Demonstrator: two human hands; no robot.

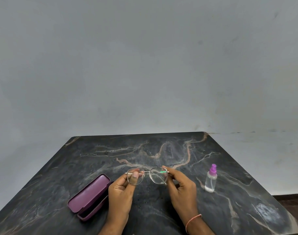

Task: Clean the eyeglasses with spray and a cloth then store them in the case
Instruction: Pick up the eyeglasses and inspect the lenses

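Observation:
Thin metal-framed eyeglasses (147, 174) with clear lenses are held up above the table, lenses facing away from me. My left hand (122, 189) pinches the left rim, its thumb across that lens. My right hand (180, 185) grips the right end of the frame by the hinge. An open purple glasses case (89, 195) lies on the table just left of my left hand, lid tilted back. A small clear spray bottle (211, 178) with a purple nozzle stands upright to the right of my right hand. No cloth is visible.
The dark marble-patterned table (161, 150) stands against a plain grey wall (145, 65). Its right edge drops away to a dark floor at the lower right. A thin pink band circles my right wrist.

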